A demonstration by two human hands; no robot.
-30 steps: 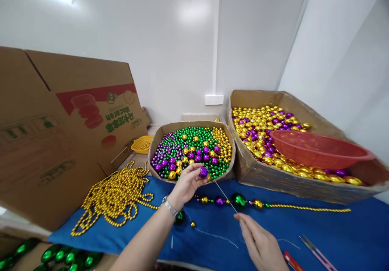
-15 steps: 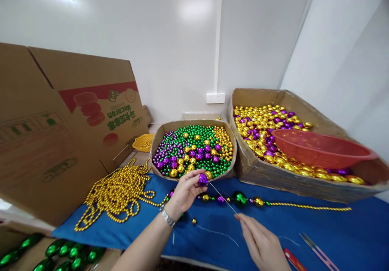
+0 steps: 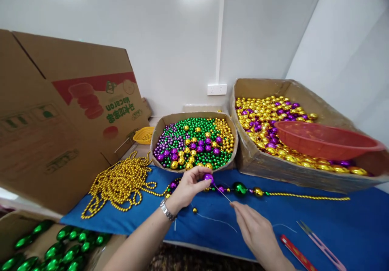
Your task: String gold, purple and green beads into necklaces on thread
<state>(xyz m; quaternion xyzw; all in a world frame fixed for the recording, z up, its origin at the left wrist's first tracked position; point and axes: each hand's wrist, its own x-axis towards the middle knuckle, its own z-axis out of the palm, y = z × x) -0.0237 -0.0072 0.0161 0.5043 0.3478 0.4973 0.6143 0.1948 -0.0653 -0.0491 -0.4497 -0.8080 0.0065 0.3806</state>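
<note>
My left hand, with a watch on the wrist, pinches a shiny purple bead between thumb and fingers. From the bead a thin needle or stiff thread slants down to my right hand, whose fingertips are closed on its lower end. Behind the hands, a strand of purple, gold and green beads lies across the blue cloth. One small gold bead sits on a thread below my left hand.
A carton of small mixed beads stands behind the hands. On the right are a larger carton with a red basket, tweezers and a red tool. Gold bead strings lie left, near a printed box.
The view has tilted down a little. My right hand has come slightly closer to the purple bead, and my left hand has turned a bit around it.
</note>
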